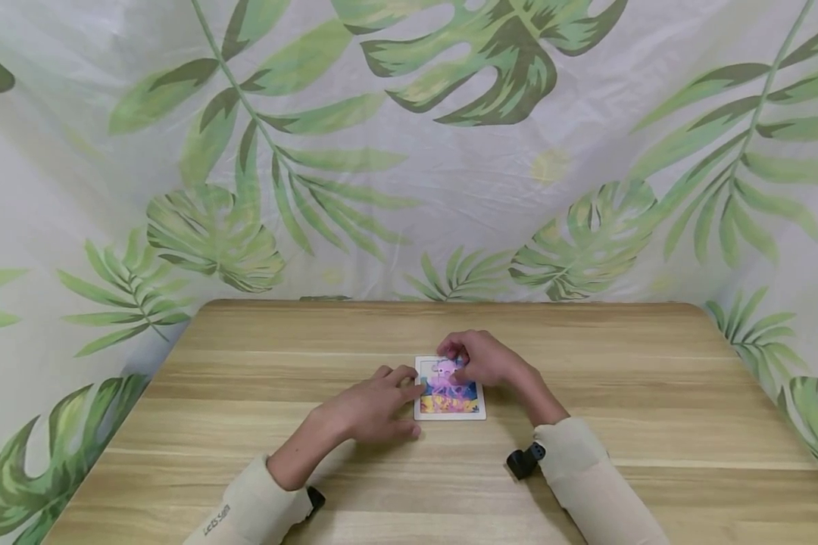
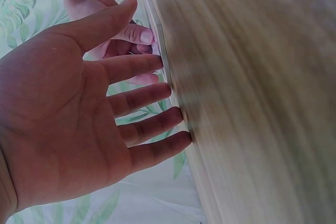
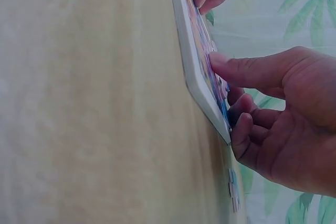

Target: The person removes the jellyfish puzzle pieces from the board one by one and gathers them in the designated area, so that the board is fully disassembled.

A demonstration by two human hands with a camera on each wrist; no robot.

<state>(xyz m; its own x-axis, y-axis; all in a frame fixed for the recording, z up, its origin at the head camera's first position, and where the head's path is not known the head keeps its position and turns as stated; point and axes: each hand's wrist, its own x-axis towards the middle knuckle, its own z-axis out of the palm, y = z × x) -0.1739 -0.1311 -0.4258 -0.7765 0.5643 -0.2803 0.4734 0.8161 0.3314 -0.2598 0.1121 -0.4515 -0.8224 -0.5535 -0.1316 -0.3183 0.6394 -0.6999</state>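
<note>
A small jigsaw puzzle (image 1: pixel 450 405) in a white frame shows a pink octopus over a blue and yellow sea floor. It lies flat on the wooden table. My left hand (image 1: pixel 376 405) rests at its left side, fingers spread and fairly straight, with one fingertip over the frame's edge. The left wrist view shows the open palm of the left hand (image 2: pixel 68 108) holding nothing. Over the puzzle's upper right part, my right hand (image 1: pixel 487 357) pinches a puzzle piece (image 3: pixel 223 83) between thumb and curled fingers, low against the picture. The hand partly hides the piece.
Several loose puzzle pieces (image 3: pixel 234 190) lie on the table beyond the frame in the right wrist view. The wooden table (image 1: pixel 245 363) ends at a leaf-patterned cloth (image 1: pixel 354 189) hanging behind it. Each sleeve cuff carries a small black camera (image 1: pixel 525 460).
</note>
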